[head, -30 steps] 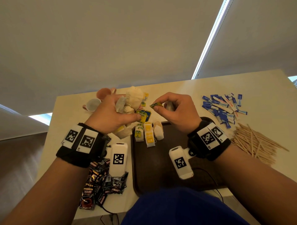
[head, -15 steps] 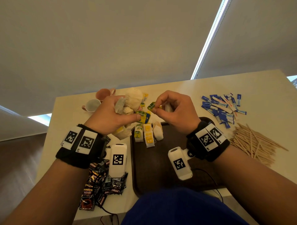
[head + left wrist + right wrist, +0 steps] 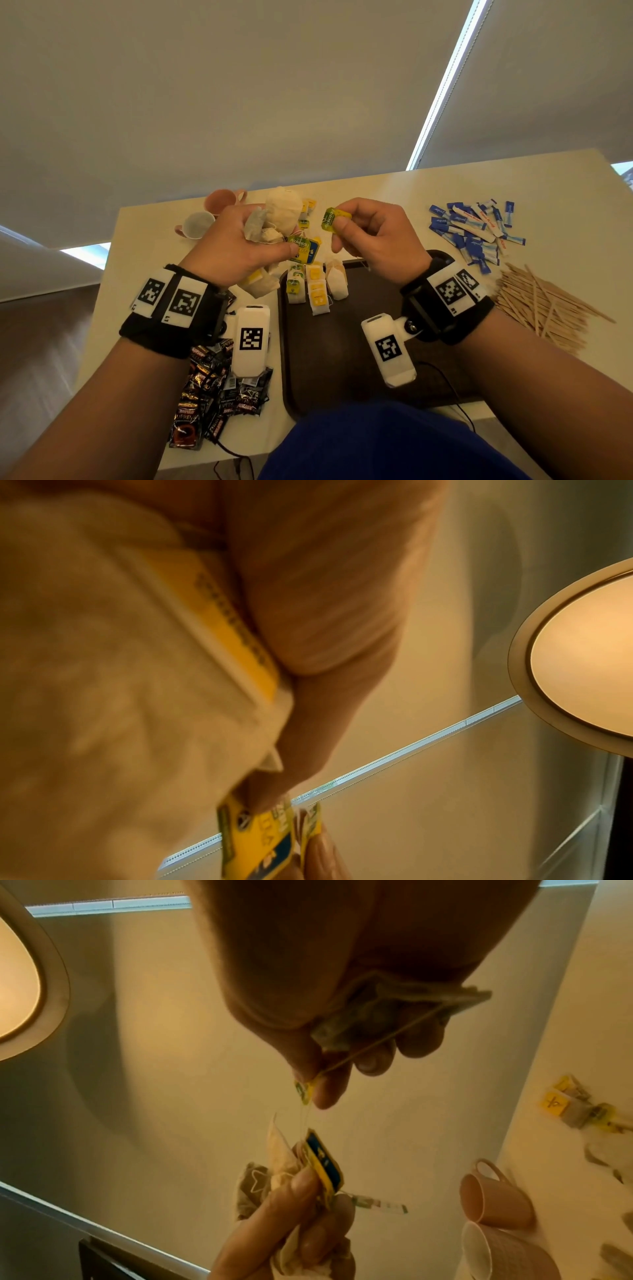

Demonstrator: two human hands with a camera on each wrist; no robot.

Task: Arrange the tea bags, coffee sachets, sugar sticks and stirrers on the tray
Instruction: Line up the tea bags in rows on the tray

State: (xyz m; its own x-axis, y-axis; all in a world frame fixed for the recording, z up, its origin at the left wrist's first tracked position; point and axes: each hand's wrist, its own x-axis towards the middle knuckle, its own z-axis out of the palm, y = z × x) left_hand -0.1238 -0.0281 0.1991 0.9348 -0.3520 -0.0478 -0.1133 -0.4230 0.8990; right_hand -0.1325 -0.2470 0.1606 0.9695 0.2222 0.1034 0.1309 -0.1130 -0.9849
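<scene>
Tea bags (image 3: 274, 219) bunched in your left hand (image 3: 236, 246) | right hand (image 3: 373, 240) pinches a tag (image 3: 334, 219) | tray (image 3: 342, 342) on beige table (image 3: 548, 192), grey blinds behind

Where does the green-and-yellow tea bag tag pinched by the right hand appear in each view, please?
Head: tea bag tag centre, above the tray's far edge.
Left wrist: tag's edge at the bottom, blurred.
Right wrist: small, centre, at the fingertips.
Shared landmark: left hand's blue-and-yellow tag.
</scene>
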